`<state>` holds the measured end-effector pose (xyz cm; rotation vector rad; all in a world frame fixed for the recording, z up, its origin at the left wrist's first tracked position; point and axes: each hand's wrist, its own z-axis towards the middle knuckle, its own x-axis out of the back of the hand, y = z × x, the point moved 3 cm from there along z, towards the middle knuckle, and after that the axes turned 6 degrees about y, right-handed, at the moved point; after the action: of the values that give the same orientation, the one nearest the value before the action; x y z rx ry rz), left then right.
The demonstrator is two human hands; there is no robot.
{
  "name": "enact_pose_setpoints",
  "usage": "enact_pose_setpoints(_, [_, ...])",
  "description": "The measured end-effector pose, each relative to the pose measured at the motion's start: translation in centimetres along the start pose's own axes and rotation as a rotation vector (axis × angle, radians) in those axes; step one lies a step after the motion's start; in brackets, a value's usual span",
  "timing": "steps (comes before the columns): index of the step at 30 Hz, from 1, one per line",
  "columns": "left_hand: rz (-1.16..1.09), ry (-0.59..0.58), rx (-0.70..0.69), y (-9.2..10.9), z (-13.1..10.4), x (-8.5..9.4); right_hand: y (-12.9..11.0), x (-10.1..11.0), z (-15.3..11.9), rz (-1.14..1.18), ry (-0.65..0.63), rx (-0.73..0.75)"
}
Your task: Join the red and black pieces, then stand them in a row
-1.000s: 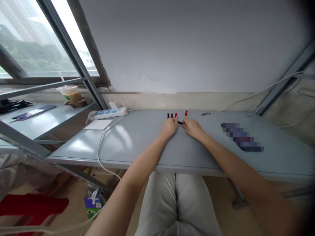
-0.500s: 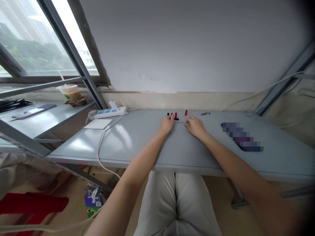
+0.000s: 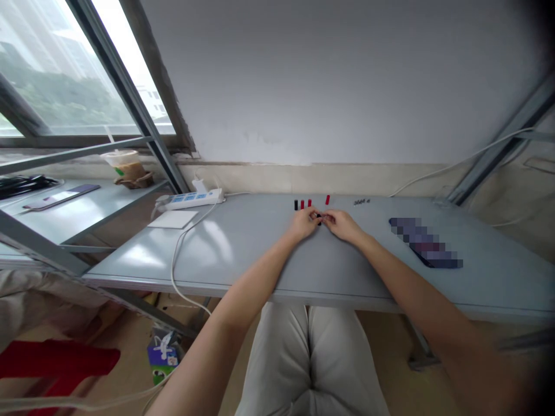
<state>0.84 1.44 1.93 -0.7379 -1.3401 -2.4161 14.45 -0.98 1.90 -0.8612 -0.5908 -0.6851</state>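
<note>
Over the desk, my left hand (image 3: 304, 222) pinches a small black cylinder (image 3: 319, 220) between thumb and fingers. My right hand (image 3: 344, 223) meets it from the right, its fingertips pressed together close to the cylinder's top; what they hold is too small to make out. Just beyond the left hand stand a black cylinder (image 3: 296, 204), a red cylinder (image 3: 302, 204) and another red cylinder (image 3: 309, 203). One more red cylinder (image 3: 328, 199) is farther back, slightly tilted. Several tiny dark pieces (image 3: 361, 201) lie in a row to the right.
A blurred-out phone-like object (image 3: 427, 242) rests on the right of the grey desk (image 3: 243, 248). At left are a white power strip (image 3: 195, 199), a flat white box (image 3: 172, 219) and a cable (image 3: 174, 260) hanging over the edge. A drink cup (image 3: 127, 166) stands on the side shelf.
My left hand has lifted the black cylinder that lay on the desk and moved right with it. The right hand has come in against it, fingertips to fingertips.
</note>
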Motion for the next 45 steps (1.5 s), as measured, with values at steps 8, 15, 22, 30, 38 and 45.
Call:
enact_pose_setpoints(8, [-0.090,0.025,0.037,-0.1,-0.1,-0.2,1.1,-0.4,0.1,0.225,-0.030,-0.139])
enact_pose_setpoints(15, [-0.244,-0.011,0.171,0.1,-0.3,0.0,1.6,-0.6,0.2,0.265,-0.048,-0.166])
enact_pose_setpoints(22, [-0.346,-0.094,0.234,1.0,-0.5,0.2,1.8,-0.5,0.2,0.241,-0.003,-0.205])
enact_pose_setpoints(30, [0.263,-0.027,-0.088,1.7,-1.1,0.3,3.9,0.9,1.6,-0.071,0.130,-0.298])
enact_pose_setpoints(38, [0.489,-0.164,-0.196,1.4,-1.3,-0.2,6.7,0.2,4.3,-0.249,0.062,-0.405])
enact_pose_setpoints(45, [0.515,-0.213,-0.229,1.3,-1.4,-0.3,7.2,-1.0,5.1,-0.260,0.078,-0.393])
